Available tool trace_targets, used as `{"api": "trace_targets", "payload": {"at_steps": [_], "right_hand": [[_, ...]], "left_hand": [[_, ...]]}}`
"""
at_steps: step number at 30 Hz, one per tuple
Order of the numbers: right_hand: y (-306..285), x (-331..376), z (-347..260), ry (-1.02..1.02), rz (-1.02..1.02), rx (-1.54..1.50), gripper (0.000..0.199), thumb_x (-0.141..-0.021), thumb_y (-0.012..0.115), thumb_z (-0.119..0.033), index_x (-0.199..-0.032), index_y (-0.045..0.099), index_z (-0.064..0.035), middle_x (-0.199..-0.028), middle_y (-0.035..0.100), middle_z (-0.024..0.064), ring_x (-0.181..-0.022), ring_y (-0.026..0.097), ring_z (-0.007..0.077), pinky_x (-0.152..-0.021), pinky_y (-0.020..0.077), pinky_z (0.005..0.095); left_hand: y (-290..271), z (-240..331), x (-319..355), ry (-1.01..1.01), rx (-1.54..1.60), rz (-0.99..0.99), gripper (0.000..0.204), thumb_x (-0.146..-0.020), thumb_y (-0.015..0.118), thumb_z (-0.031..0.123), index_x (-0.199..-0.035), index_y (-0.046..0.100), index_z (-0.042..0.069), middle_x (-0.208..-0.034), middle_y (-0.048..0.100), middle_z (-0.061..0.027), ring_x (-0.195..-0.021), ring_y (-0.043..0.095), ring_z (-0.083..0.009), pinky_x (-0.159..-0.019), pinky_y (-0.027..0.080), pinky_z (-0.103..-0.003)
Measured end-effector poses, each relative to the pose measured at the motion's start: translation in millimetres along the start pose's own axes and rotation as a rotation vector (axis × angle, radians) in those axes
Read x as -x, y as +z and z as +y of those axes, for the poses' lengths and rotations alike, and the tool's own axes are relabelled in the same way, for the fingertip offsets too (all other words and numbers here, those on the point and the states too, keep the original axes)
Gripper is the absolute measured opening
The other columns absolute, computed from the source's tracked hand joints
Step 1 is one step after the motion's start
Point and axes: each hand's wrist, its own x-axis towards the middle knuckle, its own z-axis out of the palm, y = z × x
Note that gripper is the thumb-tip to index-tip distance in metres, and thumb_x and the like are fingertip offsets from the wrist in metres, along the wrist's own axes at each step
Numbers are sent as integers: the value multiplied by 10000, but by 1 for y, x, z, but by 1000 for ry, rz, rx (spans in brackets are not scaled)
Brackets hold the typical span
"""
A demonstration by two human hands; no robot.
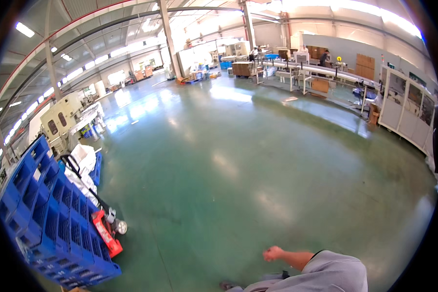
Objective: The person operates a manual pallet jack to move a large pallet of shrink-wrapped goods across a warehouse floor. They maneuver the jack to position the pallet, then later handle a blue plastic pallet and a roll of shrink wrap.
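My right hand (273, 253) hangs low over the green floor (219, 194), with the forearm reaching in from the lower right out of a grey sleeve (336, 268). Its fingers look curled into a loose fist, and nothing shows in them. No object is within its reach. Part of a dark shoe (226, 285) shows at the lower edge. My left hand is out of the picture.
Blue plastic pallets (58, 228) rise at the left beside a red pallet jack (107, 233). White sacks (84, 158) and a beige machine (58, 119) stand beyond. A conveyor line (331, 73), a person (324, 57) and a glazed enclosure (406, 104) are at the far right.
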Motion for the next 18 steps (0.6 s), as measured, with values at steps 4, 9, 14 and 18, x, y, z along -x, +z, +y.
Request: {"api": "trace_targets", "payload": {"at_steps": [4,9,14,18], "right_hand": [[33,-17,-13,196,-119,-71,369,-826,572,-476,-889,730,-149,-712,663,-24,-607,609,98,-552,504,262],[73,-76,-20,101,-163,216,371,-841,573,-453,-1018,698,-152,-796,686,62,-659,642,195,-582,518,336],[74,-189,-31,-452,-194,293,367,-845,559,-423,-1091,635,-162,-862,663,139,-728,647,311,-643,518,414],[50,-296,-133,-149,24,178,329,-810,549,-388,-780,702,-98,-644,636,100,-625,619,245,-596,501,393]], "left_hand": [[-106,41,-106,108,-110,54,257,-868,536,254,-1014,611,56,-954,631,-193,-868,604,-326,-756,482,-438],[-251,97,-259,646,-421,414,221,-862,543,236,-956,632,56,-919,633,-186,-837,604,-323,-739,483,-436],[-356,256,-306,180,409,223,150,-852,538,192,-867,639,83,-793,628,-111,-743,587,-243,-627,487,-380],[-399,287,-402,196,465,164,164,-876,531,229,-851,618,93,-778,614,-54,-752,584,-222,-578,480,-377]]}}
